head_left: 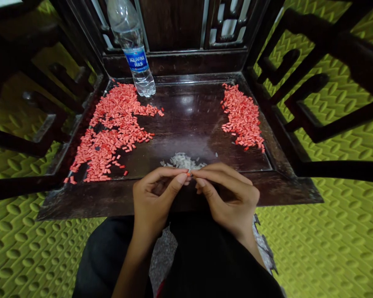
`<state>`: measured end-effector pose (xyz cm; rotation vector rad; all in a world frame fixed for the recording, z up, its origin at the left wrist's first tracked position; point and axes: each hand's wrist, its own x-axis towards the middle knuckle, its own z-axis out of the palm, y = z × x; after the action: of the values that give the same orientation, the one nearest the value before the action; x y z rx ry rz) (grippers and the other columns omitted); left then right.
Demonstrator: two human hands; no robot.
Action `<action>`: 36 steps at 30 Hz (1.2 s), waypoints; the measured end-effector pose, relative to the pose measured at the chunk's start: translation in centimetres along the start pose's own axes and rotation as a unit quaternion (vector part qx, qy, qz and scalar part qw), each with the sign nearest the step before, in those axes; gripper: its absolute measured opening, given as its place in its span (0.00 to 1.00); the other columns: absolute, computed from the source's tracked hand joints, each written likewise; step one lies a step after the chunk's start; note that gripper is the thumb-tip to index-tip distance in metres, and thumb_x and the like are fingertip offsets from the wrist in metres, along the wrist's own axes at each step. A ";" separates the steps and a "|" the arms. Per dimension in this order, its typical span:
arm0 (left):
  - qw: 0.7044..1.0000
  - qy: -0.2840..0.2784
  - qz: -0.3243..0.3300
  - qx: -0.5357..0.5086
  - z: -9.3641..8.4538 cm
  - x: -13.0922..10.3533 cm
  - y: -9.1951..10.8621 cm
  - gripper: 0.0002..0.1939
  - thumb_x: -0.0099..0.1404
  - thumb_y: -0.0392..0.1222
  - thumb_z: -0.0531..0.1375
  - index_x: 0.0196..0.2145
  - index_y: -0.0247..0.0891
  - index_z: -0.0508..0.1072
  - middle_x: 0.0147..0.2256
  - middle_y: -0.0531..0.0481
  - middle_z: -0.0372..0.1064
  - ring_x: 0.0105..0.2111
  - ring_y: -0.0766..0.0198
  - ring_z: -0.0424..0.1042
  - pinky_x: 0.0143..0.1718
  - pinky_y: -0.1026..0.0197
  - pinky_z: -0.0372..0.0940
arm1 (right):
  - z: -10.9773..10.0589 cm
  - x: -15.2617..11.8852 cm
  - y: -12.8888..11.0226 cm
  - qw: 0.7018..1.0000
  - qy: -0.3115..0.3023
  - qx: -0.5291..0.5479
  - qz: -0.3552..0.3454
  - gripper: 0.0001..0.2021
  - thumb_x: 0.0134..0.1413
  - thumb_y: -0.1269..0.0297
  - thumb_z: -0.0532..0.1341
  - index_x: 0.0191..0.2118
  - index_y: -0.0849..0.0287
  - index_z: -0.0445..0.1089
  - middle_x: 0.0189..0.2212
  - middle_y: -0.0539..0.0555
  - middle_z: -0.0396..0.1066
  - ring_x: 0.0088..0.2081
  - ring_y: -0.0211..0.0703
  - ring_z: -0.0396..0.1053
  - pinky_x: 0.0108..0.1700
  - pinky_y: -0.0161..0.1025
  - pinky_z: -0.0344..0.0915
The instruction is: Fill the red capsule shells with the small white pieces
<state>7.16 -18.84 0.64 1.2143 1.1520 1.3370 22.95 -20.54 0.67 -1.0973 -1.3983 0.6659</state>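
Basically, L hand (157,192) pinches a small red tube (188,174) btwn thumb & index fingertip, and R hand (225,190) has thumb & index nearly closed right beside it, though can't tell what's in them. Both hands are over the front edge of the dark wooden seat (186,132), w/ the pile of whitish bits (182,160) just past the fingertips.

Light: dim, uneven, source unseen | Glare: pale patch mid-wooden seat (186,124), streak along far edge | Shadow: black clothing (202,256) nearly detailless | Focus: hands (152,194) slightly soft, red piece (188,174) indistinct | Distortion: left and right armrests (338,165) stretched, blurred
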 end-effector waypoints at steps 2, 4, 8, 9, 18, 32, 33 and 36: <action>1.000 0.007 -0.002 0.005 -0.1 -0.1 -0.1 0.01 0.68 0.39 0.72 0.38 0.42 0.87 0.34 0.52 0.85 0.33 0.67 0.84 0.40 0.68 0.78 | 0.0 0.0 0.0 1.000 0.000 0.003 -0.003 0.16 0.65 0.79 0.67 0.48 0.51 0.85 0.40 0.50 0.83 0.37 0.39 0.79 0.42 0.40 0.79; 1.000 0.012 -0.002 0.009 -0.1 -0.1 -0.1 0.02 0.68 0.40 0.72 0.38 0.42 0.87 0.33 0.51 0.85 0.33 0.66 0.84 0.39 0.67 0.78 | 0.0 0.0 0.0 1.000 -0.001 0.006 -0.010 0.18 0.65 0.80 0.66 0.50 0.49 0.85 0.40 0.50 0.82 0.37 0.38 0.79 0.42 0.40 0.79; 1.000 0.012 0.003 0.013 -0.1 -0.1 -0.1 0.01 0.68 0.39 0.72 0.38 0.42 0.87 0.32 0.51 0.85 0.32 0.65 0.84 0.39 0.67 0.78 | 0.0 0.1 0.0 1.000 -0.008 0.009 -0.023 0.22 0.64 0.81 0.66 0.52 0.45 0.85 0.40 0.50 0.83 0.39 0.38 0.79 0.41 0.39 0.78; 1.000 0.012 0.006 0.013 -0.1 -0.1 -0.2 0.01 0.68 0.39 0.72 0.38 0.42 0.87 0.32 0.52 0.85 0.32 0.66 0.84 0.39 0.67 0.78 | 0.0 0.1 0.0 1.000 -0.009 0.010 -0.024 0.22 0.64 0.82 0.66 0.52 0.45 0.85 0.40 0.50 0.83 0.39 0.38 0.79 0.41 0.38 0.78; 1.000 0.013 -0.001 -0.006 0.0 -0.1 -0.2 0.03 0.68 0.37 0.72 0.37 0.44 0.87 0.32 0.54 0.84 0.33 0.69 0.83 0.40 0.72 0.76 | 0.0 0.1 0.1 1.000 -0.018 0.007 -0.024 0.20 0.65 0.81 0.67 0.52 0.48 0.85 0.41 0.50 0.83 0.41 0.37 0.79 0.43 0.36 0.77; 1.000 -0.016 0.014 0.007 0.8 -0.1 0.4 0.07 0.64 0.31 0.72 0.38 0.41 0.84 0.35 0.56 0.85 0.37 0.69 0.85 0.43 0.73 0.77 | 0.2 0.4 0.1 1.000 0.004 -0.030 0.008 0.07 0.65 0.76 0.69 0.40 0.56 0.83 0.37 0.50 0.81 0.39 0.38 0.79 0.42 0.37 0.75; 1.000 -0.018 0.015 0.015 0.8 -0.2 0.3 0.07 0.65 0.31 0.72 0.39 0.41 0.83 0.36 0.56 0.85 0.37 0.69 0.85 0.43 0.72 0.77 | 0.2 0.4 0.1 0.999 0.003 -0.031 0.008 0.07 0.65 0.76 0.69 0.40 0.56 0.83 0.37 0.51 0.81 0.39 0.39 0.79 0.42 0.37 0.75; 0.996 -0.013 0.028 0.086 0.4 -0.7 0.6 0.07 0.69 0.35 0.70 0.44 0.43 0.82 0.40 0.55 0.85 0.40 0.67 0.85 0.47 0.68 0.77 | 0.1 0.4 -0.2 0.999 -0.008 -0.029 0.029 0.06 0.66 0.74 0.68 0.40 0.57 0.82 0.38 0.51 0.80 0.39 0.39 0.79 0.42 0.37 0.75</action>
<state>7.58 -19.53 1.24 1.3923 1.2427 1.2799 22.88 -20.24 1.05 -1.1843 -1.4104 0.6809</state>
